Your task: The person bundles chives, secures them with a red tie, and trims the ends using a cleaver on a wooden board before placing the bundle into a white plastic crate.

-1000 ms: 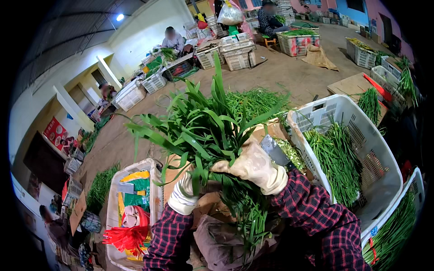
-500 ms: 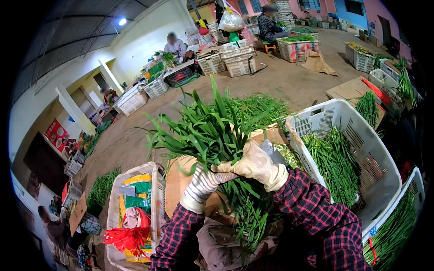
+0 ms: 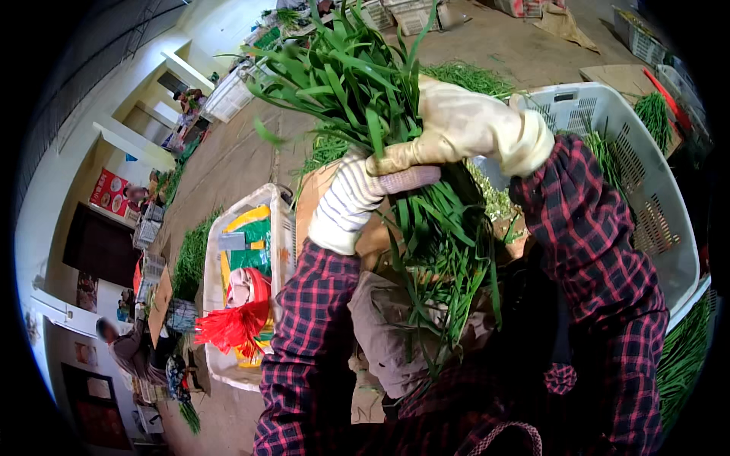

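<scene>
A thick bunch of garlic chives (image 3: 342,83), with long flat green leaves, is held up in front of me by both hands. My left hand (image 3: 346,201), in a white striped glove, is closed around it from the left. My right hand (image 3: 464,125), in a cream rubber glove, grips it from the right, its fingers meeting the left hand's. Leaves spread above the hands, and loose leaves (image 3: 449,235) hang below them over a brown cloth (image 3: 388,334) at my lap. Part of the bunch is hidden inside the gloves.
Left stands a white crate (image 3: 287,243) with a yellow-green bag, red strips (image 3: 232,323) and a grey-bladed tool (image 3: 232,241). A larger white crate (image 3: 677,251) on the right holds chives (image 3: 604,163). More greens (image 3: 194,254) lie on the floor. A person (image 3: 137,349) sits far left.
Both hands have risen with the bunch and come nearer, the right hand swinging up most. My view has tipped downward, so the far crates and people have mostly left the top.
</scene>
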The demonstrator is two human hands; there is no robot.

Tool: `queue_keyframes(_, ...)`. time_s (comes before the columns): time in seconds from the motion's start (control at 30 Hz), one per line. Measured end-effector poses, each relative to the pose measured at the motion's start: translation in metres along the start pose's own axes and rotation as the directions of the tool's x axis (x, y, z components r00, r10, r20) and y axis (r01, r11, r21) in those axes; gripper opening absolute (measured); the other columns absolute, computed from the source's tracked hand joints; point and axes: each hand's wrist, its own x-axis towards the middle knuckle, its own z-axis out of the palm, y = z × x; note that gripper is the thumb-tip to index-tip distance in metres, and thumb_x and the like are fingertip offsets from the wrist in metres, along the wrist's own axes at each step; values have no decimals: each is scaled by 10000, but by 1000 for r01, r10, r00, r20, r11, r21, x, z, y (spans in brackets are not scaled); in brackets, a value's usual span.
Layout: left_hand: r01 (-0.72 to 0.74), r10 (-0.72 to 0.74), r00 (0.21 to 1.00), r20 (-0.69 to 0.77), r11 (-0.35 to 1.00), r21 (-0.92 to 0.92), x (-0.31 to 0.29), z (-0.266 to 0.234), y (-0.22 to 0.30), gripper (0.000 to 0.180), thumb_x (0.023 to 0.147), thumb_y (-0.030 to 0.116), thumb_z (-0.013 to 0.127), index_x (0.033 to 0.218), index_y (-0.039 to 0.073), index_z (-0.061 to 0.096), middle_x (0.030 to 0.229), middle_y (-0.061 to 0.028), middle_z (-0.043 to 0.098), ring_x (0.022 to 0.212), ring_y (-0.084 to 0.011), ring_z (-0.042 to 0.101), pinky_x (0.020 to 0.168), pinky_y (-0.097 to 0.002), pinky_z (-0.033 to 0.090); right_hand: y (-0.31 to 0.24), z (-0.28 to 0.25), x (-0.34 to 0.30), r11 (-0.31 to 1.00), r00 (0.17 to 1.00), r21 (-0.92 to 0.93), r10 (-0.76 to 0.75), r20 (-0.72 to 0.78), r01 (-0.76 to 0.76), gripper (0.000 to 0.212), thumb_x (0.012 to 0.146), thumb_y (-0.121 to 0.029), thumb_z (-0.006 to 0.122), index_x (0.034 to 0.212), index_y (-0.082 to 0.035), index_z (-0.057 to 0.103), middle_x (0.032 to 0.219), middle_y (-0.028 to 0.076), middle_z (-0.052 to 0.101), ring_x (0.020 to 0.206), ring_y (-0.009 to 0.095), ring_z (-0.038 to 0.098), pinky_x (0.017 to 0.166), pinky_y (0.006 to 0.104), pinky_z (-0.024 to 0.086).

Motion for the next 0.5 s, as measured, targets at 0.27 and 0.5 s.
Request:
queue_keyframes(0.27,25,-45,948,-314,998,-66,8,17,-21,254,824,188,722,1014,19,720,1018,-59,708,930,-124,645,876,-295,496,1,-5,-6,959,954,14,280,110,-283,850,690,-615,736,1180,64,589,1058,256,647,986,341,640,853,391,497)
queue_keyframes(0.5,-17,-364,629,-688,877,-479,3,-42,-37,215,854,170,652,970,-7,690,912,-77,678,838,-186,623,822,-306,501,-13,33,-178,641,589,370,766,-258,-672,474,845,-269,688,1203,26,591,1073,210,647,999,288,648,861,338,506)
